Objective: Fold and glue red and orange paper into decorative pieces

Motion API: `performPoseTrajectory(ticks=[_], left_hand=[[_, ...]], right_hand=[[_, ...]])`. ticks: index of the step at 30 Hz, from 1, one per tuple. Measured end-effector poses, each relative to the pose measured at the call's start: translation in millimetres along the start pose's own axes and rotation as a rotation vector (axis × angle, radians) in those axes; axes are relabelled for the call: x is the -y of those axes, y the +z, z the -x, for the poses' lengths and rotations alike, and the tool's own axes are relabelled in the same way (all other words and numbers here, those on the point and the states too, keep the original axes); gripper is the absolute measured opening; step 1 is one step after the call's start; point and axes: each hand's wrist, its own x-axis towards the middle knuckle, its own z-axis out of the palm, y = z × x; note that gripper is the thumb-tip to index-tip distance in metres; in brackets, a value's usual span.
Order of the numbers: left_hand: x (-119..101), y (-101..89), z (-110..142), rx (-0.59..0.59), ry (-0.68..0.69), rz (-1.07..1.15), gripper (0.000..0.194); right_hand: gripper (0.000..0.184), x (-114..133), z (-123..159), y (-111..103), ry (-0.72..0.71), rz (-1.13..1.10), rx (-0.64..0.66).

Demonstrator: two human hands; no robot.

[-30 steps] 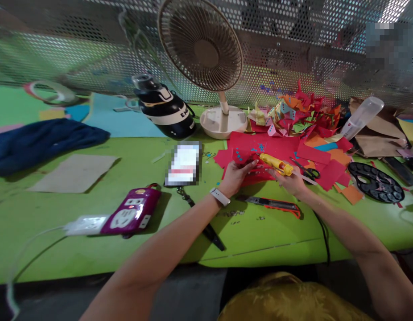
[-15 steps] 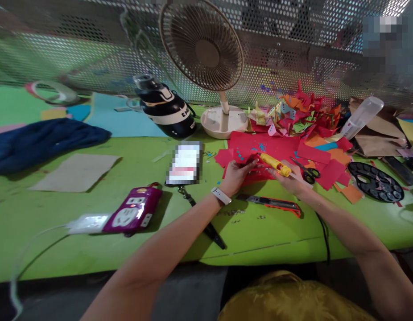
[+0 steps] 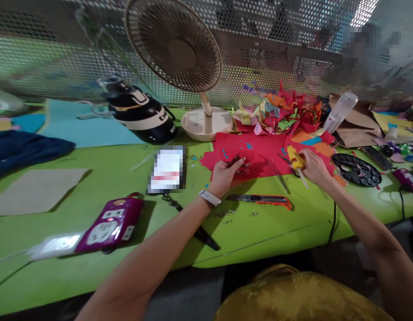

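My right hand (image 3: 314,168) is closed around a yellow glue gun (image 3: 295,159), from which a whitish glue stick juts toward me. It is at the right side of the red paper (image 3: 260,154), over the scissors, which are mostly covered. My left hand (image 3: 225,174), with a white band on its wrist, is above the paper's left part. Its thumb and fingers are pinched on something small and dark that I cannot make out. Between the hands lie metal tweezers (image 3: 280,178). Nearer to me is an orange-edged box cutter (image 3: 262,200). Small blue pieces (image 3: 249,146) lie on the red paper.
A fan (image 3: 206,120), a black bottle (image 3: 142,118) and a heap of folded coloured paper (image 3: 283,111) stand behind. On the left are a phone (image 3: 168,169) and a purple power strip (image 3: 111,223). A black palette (image 3: 357,170) and a clear bottle (image 3: 342,111) lie right.
My right hand has carried the glue gun rightward, away from my left hand. The tweezers now show between them. My left hand keeps its pinch. The view has turned right.
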Motion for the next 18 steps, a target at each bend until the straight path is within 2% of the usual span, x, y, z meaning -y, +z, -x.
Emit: performPoseTrajectory(ticks=[2, 5, 8, 11, 14, 18], left_hand=[[-3, 1.2, 1, -0.018, -0.001, -0.013, 0.04], [-5, 3.4, 2, -0.039, -0.004, 0.005, 0.035], [-5, 4.3, 1, -0.041, -0.016, 0.068, 0.033], [-2, 3.2, -2, -0.042, -0.018, 0.091, 0.027], [0, 1.1, -4, -0.041, -0.009, 0.1, 0.027], [3, -1.5, -7, -0.035, 0.012, 0.111, 0.032]], right_hand=[[0.045, -30, 17, -10, 0.052, -0.043, -0.032], [0.066, -75, 43, -27, 0.204, -0.026, -0.086], [0.078, -107, 64, -45, 0.31, 0.013, -0.076], [0.08, -120, 79, -60, 0.427, 0.084, -0.057], [0.08, -125, 86, -65, 0.505, 0.119, -0.046], [0.074, -134, 88, -67, 0.503, 0.166, -0.001]])
